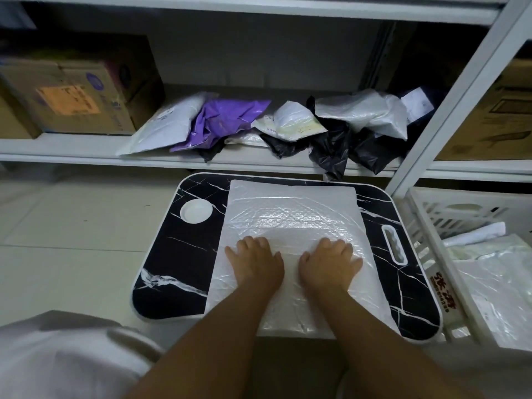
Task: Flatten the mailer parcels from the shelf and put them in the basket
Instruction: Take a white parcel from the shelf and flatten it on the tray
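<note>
On lap tray [172, 254] | left hand [256, 266], right hand [328, 263] flat, fingers straight, pressing white mailer [293, 208] | label writing unreadable

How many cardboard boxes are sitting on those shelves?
2 show clearly. One cardboard box with an orange label sits at the left of the shelf, beside the pile of mailers. Another box sits at the far right, past the upright. Others may hide in shadow.
</note>
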Available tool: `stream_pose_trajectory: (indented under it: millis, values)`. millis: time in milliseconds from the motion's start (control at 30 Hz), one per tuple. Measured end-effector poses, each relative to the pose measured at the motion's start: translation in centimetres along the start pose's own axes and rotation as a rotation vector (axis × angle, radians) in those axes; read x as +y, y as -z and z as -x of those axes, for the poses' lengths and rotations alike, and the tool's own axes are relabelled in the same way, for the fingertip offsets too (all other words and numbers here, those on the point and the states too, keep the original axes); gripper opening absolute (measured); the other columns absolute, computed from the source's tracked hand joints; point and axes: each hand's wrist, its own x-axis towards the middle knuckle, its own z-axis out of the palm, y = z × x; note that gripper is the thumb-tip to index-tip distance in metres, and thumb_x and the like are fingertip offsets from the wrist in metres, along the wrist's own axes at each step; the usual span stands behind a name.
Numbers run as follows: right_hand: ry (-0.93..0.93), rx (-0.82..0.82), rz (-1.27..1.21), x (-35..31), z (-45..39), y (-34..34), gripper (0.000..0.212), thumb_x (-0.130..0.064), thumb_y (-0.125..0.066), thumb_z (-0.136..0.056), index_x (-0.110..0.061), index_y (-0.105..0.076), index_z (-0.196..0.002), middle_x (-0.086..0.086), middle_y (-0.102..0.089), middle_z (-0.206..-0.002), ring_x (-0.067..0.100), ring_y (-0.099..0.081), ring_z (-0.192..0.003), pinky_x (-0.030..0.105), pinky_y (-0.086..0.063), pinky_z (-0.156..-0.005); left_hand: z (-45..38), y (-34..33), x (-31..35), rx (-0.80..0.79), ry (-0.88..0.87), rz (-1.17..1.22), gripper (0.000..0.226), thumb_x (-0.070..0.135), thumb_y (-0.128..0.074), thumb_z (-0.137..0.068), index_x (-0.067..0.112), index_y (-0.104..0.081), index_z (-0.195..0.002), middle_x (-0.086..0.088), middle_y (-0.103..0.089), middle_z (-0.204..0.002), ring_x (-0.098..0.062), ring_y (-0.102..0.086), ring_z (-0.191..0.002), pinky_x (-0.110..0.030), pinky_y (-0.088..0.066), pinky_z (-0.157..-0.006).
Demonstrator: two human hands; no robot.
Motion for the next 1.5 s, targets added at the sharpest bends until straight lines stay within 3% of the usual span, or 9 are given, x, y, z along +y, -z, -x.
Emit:
stream_pose_trajectory:
  millis: [67,167,300,467,667,900,1000,1167,1500]
  values:
    - [0.110,-0.003,-0.032,-0.7,-1.8,0.2,0.055,-0.047,-0.036,-0.096,-0.019,-0.033,-0.144,0.013,-0.025,-0.155,0.034,-0.015,-0.145,0.056,-0.020,-0.114,-1.4,0.2,0.5,0.048,-0.079,0.026,0.057,0.050,-0.034,-0.095,0.011,-0.039,-0.137,-0.012,-0.041,-0.136,-0.029,-0.037,-0.127,-0.045,-0.030,-0.108]
    - [0.240,-0.095,0.020,-0.9,-4.5,-0.2,0.063,-0.055,-0.031,-0.098,-0.030,-0.011,-0.152,0.007,0.004,-0.163,0.034,0.007,-0.148,0.060,-0.008,-0.115,-3.6,-0.6,0.9,-0.023,-0.248,0.058,0.063,0.047,-0.027,-0.100,0.015,-0.010,-0.152,-0.013,-0.004,-0.159,-0.034,-0.004,-0.146,-0.048,-0.015,-0.117]
    - [0.279,-0.193,0.052,-0.1,-6.3,-1.3,0.063,-0.062,-0.015,-0.097,-0.036,0.001,-0.153,0.005,0.009,-0.163,0.033,0.010,-0.148,0.061,-0.002,-0.116,-5.8,-1.9,1.2,-0.065,-0.345,-0.018,0.058,0.048,-0.012,-0.101,0.028,0.003,-0.153,-0.004,0.016,-0.159,-0.029,0.016,-0.146,-0.057,-0.002,-0.116]
    - [0.296,-0.145,0.035,0.0,-6.5,-1.7,0.061,-0.059,-0.013,-0.098,-0.037,-0.001,-0.153,0.005,0.003,-0.163,0.032,0.006,-0.149,0.058,-0.002,-0.116,-7.4,-2.5,1.2,-0.086,-0.327,-0.036,0.057,0.052,-0.011,-0.098,0.036,0.004,-0.151,-0.002,0.016,-0.160,-0.034,0.014,-0.145,-0.063,-0.004,-0.112]
    - [0.292,-0.039,0.054,-0.1,-8.0,-1.3,0.071,-0.064,-0.024,-0.093,-0.029,-0.008,-0.153,0.002,-0.030,-0.153,0.029,-0.028,-0.137,0.053,-0.029,-0.104,-8.0,-2.1,2.0,-0.052,-0.229,-0.016,0.062,0.056,-0.013,-0.096,0.034,0.003,-0.151,-0.004,0.008,-0.161,-0.031,0.001,-0.147,-0.060,-0.015,-0.110]
    - [0.359,0.030,0.187,-1.2,-10.2,0.5,0.053,-0.057,-0.032,-0.095,-0.027,-0.045,-0.137,0.009,-0.033,-0.148,0.031,-0.023,-0.138,0.053,-0.024,-0.105,-9.4,-0.4,2.4,0.051,-0.248,-0.142,0.070,0.063,-0.018,-0.093,0.020,-0.024,-0.148,-0.008,-0.031,-0.147,-0.029,-0.029,-0.133,-0.051,-0.026,-0.105]
    - [0.342,-0.082,0.221,-1.1,-11.1,0.0,0.063,-0.061,-0.024,-0.096,-0.027,-0.027,-0.149,0.006,-0.002,-0.162,0.037,0.008,-0.147,0.064,-0.009,-0.111,-10.0,-0.4,2.3,0.018,-0.286,-0.193,0.068,0.063,-0.015,-0.093,0.023,-0.023,-0.147,-0.013,-0.008,-0.158,-0.037,-0.001,-0.145,-0.061,-0.007,-0.112]
    - [0.241,-0.243,0.100,-0.3,-11.0,-1.4,0.074,-0.068,-0.012,-0.093,-0.029,0.008,-0.154,0.000,0.015,-0.162,0.040,0.013,-0.146,0.067,-0.004,-0.113,-10.4,-1.7,1.2,-0.103,-0.206,-0.084,0.084,0.075,-0.008,-0.086,0.022,-0.003,-0.152,-0.008,0.012,-0.160,-0.044,0.009,-0.144,-0.067,-0.008,-0.110]
    - [0.210,-0.267,0.103,-0.6,-11.1,-0.8,0.071,-0.066,-0.016,-0.094,-0.032,0.002,-0.154,0.015,0.006,-0.162,0.040,0.006,-0.147,0.065,-0.007,-0.113,-10.5,-1.2,1.1,-0.162,-0.067,-0.075,0.081,0.073,-0.007,-0.087,0.026,0.009,-0.151,-0.018,0.011,-0.158,-0.046,0.006,-0.143,-0.065,-0.010,-0.110]
